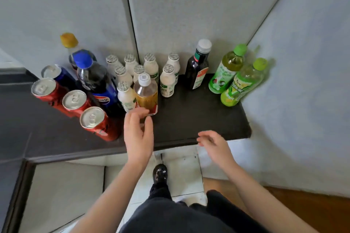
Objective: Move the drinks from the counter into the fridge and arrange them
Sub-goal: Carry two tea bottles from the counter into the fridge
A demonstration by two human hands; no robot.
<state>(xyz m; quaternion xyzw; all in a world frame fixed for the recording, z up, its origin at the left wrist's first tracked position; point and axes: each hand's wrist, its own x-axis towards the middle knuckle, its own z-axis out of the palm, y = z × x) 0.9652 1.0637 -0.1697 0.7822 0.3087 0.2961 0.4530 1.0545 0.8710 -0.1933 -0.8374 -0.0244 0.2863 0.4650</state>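
Note:
Many drinks stand on a dark counter (198, 119). Three red cans (75, 100) and a blue can (56, 73) are at the left, with two dark cola bottles (94, 79) behind them. Several small white milk bottles (166, 81) cluster in the middle. An amber tea bottle (146, 92) with a white cap stands at their front. My left hand (139, 134) reaches its base with fingers spread, thumb and fingertips just at the bottle. My right hand (214, 143) hovers over the counter's front edge, loosely curled and holding nothing. No fridge is in view.
A dark bottle with a white cap (198, 68) and two green tea bottles (240, 79) stand at the right, against the grey wall corner (251, 39). White floor tiles (181, 166), my black shoe and a wooden floor strip lie below the counter edge.

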